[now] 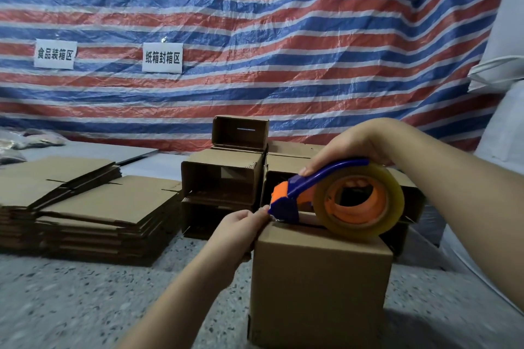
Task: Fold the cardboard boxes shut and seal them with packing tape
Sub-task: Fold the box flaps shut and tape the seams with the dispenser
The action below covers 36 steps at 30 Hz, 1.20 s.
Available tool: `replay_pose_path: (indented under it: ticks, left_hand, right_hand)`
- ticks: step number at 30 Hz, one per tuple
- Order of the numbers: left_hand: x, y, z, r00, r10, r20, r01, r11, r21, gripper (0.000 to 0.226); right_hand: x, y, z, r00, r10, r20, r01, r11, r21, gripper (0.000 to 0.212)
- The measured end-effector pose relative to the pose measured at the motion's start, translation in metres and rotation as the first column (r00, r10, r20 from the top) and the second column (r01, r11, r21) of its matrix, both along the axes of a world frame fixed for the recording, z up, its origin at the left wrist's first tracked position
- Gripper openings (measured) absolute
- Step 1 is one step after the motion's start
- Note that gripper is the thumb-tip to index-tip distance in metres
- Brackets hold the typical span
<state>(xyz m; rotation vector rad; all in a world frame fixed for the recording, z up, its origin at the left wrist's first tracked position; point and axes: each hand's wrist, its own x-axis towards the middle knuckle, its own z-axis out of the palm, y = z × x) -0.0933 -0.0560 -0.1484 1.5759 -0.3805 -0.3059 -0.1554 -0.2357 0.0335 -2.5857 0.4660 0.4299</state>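
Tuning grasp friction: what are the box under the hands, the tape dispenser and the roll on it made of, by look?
Box: brown corrugated cardboard, matte; fluted edges show on the flat stacks nearby.
Tape dispenser: blue and orange, smooth with a slight sheen, probably moulded plastic.
Tape roll: clear yellowish glossy film, likely plastic, on an orange hub.

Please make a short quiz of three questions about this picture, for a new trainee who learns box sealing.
1. True or false: the right hand grips the tape dispenser.
2. Where does the left hand touch the box?
A. its top left edge
B. its bottom
C. its right side
3. Fill in: the flat cardboard stacks lie to the ___ of the box.

Key: 1 true; 2 A; 3 left.
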Motion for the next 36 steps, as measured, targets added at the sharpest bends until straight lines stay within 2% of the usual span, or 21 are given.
replay_pose_path:
  ticks: [4,7,14,17,21,23,24,26,28,30,32,34,36]
  left_hand:
    - [0.0,0.003,-0.003,0.998,-0.063,-0.018,0.063,0.998,0.006,0.054]
    - [0.001,0.002,0.001,0.999,-0.025,0.025,0.023,0.997,0.076,0.041]
    - [0.001,0.005,0.003,0.998,-0.01,0.056,0.003,0.992,0.125,0.042]
    - [0.001,0.004,0.004,1.0,-0.005,0.022,0.002,0.992,0.129,0.042]
    - [-0.003,0.004,0.008,0.998,0.003,-0.067,0.005,0.993,0.116,0.036]
    - [-0.006,0.003,0.015,0.996,0.048,0.07,-0.061,0.98,0.191,0.031]
    - [-0.008,0.003,0.018,0.972,0.102,0.211,-0.152,0.96,0.236,0.029]
    - [-0.018,0.005,0.025,0.812,0.165,0.559,-0.365,0.892,0.268,0.027]
    - [-0.033,0.004,0.031,0.63,0.005,0.776,-0.369,0.882,0.294,0.039]
    - [-0.047,-0.002,0.03,0.524,-0.279,0.805,-0.282,0.835,0.473,0.056]
    - [-0.055,-0.008,0.026,0.409,-0.469,0.783,-0.346,0.714,0.609,0.068]
    - [-0.056,-0.009,0.026,0.354,-0.519,0.778,-0.419,0.656,0.628,0.072]
    - [-0.054,-0.008,0.027,0.334,-0.506,0.795,-0.429,0.669,0.607,0.068]
  right_hand:
    - [0.005,0.0,0.001,1.0,0.01,-0.028,-0.011,1.0,-0.019,0.062]
    - [0.005,-0.003,0.005,0.999,0.007,-0.054,-0.009,0.999,-0.038,0.064]
    - [-0.012,-0.045,0.019,0.991,-0.037,-0.126,0.018,0.989,-0.15,0.08]
    - [-0.024,-0.07,0.016,0.983,-0.087,-0.159,0.068,0.99,-0.123,0.092]
    - [-0.022,-0.074,0.003,0.969,-0.072,-0.238,0.033,0.986,-0.164,0.108]
    - [-0.019,-0.072,0.001,0.969,-0.073,-0.234,0.033,0.985,-0.171,0.113]
    - [-0.019,-0.071,0.002,0.97,-0.074,-0.23,0.034,0.984,-0.174,0.114]
    - [-0.02,-0.07,0.003,0.971,-0.071,-0.23,0.03,0.984,-0.175,0.111]
    - [-0.021,-0.069,0.003,0.971,-0.078,-0.228,0.04,0.985,-0.169,0.098]
    - [-0.022,-0.069,0.002,0.972,-0.089,-0.219,0.053,0.985,-0.162,0.088]
    - [-0.023,-0.069,0.002,0.972,-0.088,-0.219,0.053,0.986,-0.158,0.089]
    - [-0.024,-0.071,0.001,0.975,-0.078,-0.209,0.046,0.987,-0.154,0.096]
    - [-0.025,-0.073,0.002,0.977,-0.077,-0.199,0.048,0.988,-0.147,0.097]
